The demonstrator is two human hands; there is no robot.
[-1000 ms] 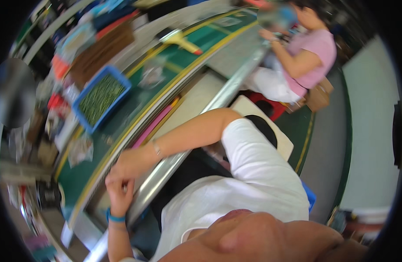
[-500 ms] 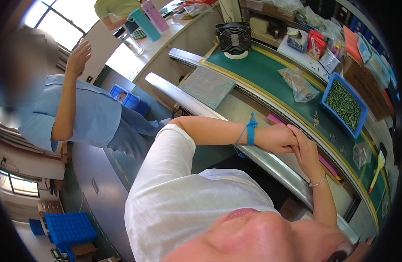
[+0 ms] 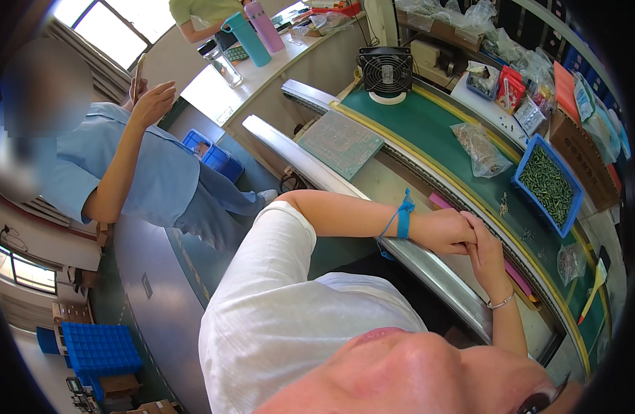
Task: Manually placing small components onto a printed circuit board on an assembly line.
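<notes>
My left hand (image 3: 445, 231), below a blue wrist band (image 3: 403, 217), is clasped with my right hand (image 3: 487, 257). Fingers of both are closed around each other, and no tool or part shows between them. A thin bracelet (image 3: 501, 301) circles my right wrist. Both hands rest over the near side of a conveyor, close to its metal rail (image 3: 434, 276). Beyond them, on the green belt (image 3: 448, 183), lie small loose metal parts (image 3: 503, 205) and a clear bag of small parts (image 3: 481, 150).
A blue tray of green parts (image 3: 548, 185) stands right of the belt. A black fan (image 3: 385, 72) sits at its far end, near a flat printed board (image 3: 341, 145). A person in blue (image 3: 134, 162) stands at left, holding up a thin phone-like object (image 3: 138, 76). Bottles (image 3: 252, 45) stand on a white counter.
The whole view has shifted slightly, with the scene sliding right and down. The person in blue has moved their raised hand, and a thin object now shows beside it. My hands stay clasped.
</notes>
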